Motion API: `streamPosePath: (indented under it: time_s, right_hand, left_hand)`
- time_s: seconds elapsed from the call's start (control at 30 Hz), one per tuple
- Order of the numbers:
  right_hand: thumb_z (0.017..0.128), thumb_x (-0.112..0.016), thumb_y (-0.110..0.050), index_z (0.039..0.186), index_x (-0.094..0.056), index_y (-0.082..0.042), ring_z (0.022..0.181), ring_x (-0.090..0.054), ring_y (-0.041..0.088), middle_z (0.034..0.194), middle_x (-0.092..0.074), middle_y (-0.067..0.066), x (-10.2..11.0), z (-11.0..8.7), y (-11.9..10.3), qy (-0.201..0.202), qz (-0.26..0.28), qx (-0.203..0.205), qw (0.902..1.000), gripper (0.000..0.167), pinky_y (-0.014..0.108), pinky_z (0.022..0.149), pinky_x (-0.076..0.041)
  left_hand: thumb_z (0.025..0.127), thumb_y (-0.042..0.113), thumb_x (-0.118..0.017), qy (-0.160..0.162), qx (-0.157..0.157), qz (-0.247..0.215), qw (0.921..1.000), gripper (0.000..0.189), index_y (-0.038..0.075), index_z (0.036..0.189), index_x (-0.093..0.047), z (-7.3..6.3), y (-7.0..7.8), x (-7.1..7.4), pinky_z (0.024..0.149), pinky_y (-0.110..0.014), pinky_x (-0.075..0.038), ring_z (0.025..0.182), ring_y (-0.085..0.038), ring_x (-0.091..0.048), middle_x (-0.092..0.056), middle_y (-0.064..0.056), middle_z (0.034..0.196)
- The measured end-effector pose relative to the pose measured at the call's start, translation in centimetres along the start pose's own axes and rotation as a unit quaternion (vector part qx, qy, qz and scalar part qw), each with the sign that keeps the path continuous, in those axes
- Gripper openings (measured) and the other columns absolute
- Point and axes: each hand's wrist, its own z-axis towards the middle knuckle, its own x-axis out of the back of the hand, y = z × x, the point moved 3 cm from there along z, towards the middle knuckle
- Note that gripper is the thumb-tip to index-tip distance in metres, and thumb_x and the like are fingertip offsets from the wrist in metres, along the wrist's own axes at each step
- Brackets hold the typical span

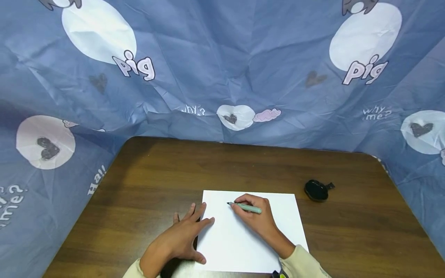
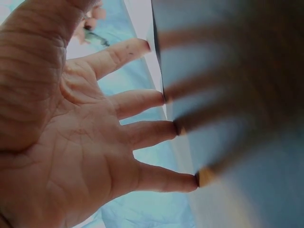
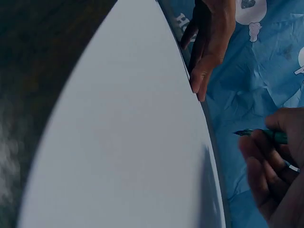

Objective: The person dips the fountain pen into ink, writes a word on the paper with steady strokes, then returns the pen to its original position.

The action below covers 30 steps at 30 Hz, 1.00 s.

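A sheet of white paper (image 1: 236,247) lies on the brown table in front of me. My right hand (image 1: 260,218) pinches a pale green pen (image 1: 249,208) between thumb and fingers over the upper part of the sheet. Its dark tip points left, and a gap shows between tip and paper in the right wrist view, where the pen (image 3: 278,137) looks darker. At the sheet's left edge my left hand (image 1: 182,236) spreads its fingers, with fingertips and thumb at the paper's edge and the table. From the left wrist, the palm of this hand (image 2: 85,152) shows holding nothing.
To the right of the paper, a small black dish with a short handle (image 1: 316,190) sits on the wooden table (image 1: 167,170). A blue printed cloth (image 1: 215,58) hangs behind the table's far edge and along both sides.
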Motion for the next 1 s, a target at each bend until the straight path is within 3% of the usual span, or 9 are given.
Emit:
streamPosePath:
  time_s: [0.43, 1.0]
  right_hand:
    - [0.081, -0.083, -0.013, 0.081, -0.077, -0.014, 0.049, -0.052, -0.002, 0.067, -0.069, -0.015, -1.0, -0.1, 0.6, -0.063, -0.025, -0.004, 0.9977, 0.006, 0.022, 0.045, -0.043]
    - [0.081, -0.083, -0.014, 0.081, -0.077, -0.014, 0.047, -0.051, -0.001, 0.065, -0.069, -0.015, -1.3, -0.2, 0.7, -0.077, -0.026, -0.025, 0.9964, 0.006, 0.022, 0.047, -0.044]
  left_hand:
    - [0.060, 0.049, -0.092, 0.006, -0.001, 0.002, 1.0000, 0.102, 0.014, 0.146, -0.050, -0.1, 0.1, 0.2, 0.092, -0.086, -0.016, 0.145, -0.054, -0.014, -0.017, -0.023, 0.163]
    - [0.062, 0.050, -0.091, 0.002, -0.003, 0.005, 1.0000, 0.102, 0.013, 0.147, -0.049, -0.1, 0.2, 0.2, 0.093, -0.086, -0.015, 0.145, -0.053, -0.013, -0.016, -0.023, 0.163]
